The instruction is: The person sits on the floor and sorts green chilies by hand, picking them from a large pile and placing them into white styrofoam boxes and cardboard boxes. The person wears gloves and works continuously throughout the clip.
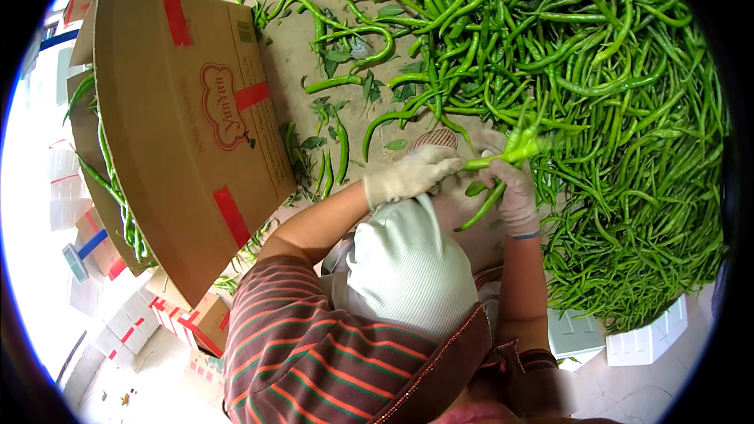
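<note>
In the head view both my hands wear pale work gloves. My left hand (415,172) is closed around the stem end of some long green chili peppers (498,159), which reach to the right and are partly blurred. My right hand (512,188) grips the same bunch from the other side, with one curved pepper (486,207) hanging below its fingers. Just beyond the hands rises a large heap of long green peppers (618,147). More peppers and loose leaves lie scattered on the floor (283,59) to the upper left.
A big cardboard box (159,100) with red tape stands at the left, peppers showing at its open side. Taped cartons (209,321) and white boxes (648,338) sit farther off. A patterned shoe (435,138) is near my left hand; pale cloth (412,265) covers my lap.
</note>
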Available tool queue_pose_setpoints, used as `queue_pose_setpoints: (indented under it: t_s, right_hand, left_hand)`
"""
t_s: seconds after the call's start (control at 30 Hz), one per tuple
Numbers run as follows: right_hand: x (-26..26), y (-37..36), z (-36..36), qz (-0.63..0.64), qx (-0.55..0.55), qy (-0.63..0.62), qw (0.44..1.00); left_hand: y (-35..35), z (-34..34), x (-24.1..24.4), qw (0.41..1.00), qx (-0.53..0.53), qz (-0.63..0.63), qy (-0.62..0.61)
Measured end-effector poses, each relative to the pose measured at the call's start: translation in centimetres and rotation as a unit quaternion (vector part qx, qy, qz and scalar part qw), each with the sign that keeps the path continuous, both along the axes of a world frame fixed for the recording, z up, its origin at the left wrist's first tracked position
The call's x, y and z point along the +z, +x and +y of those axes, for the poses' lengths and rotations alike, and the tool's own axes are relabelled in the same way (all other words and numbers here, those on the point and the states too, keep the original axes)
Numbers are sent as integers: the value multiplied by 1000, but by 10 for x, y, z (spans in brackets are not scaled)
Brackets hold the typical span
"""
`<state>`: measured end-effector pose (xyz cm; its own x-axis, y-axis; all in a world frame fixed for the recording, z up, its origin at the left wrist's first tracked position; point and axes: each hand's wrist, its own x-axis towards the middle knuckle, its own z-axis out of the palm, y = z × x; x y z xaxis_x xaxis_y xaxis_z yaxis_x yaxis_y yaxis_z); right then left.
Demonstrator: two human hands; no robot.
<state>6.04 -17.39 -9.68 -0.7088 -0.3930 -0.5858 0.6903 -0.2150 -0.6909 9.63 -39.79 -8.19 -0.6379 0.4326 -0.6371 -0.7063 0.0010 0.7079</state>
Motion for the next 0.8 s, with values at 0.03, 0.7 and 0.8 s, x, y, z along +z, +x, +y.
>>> queue_pose_setpoints:
  t_s: [0.03,0.7,0.8]
  right_hand:
    - [12,-4,-2,-12,-5,9,1000]
    - [6,18,-10,-80,-47,13,996]
    - [15,18,-14,-72,-80,40,993]
  left_hand:
    - [-2,4,-12,997,-45,52,-31]
    - [-25,9,10,873,49,386,-295]
    - [-23,35,-14,887,-4,422,-187]
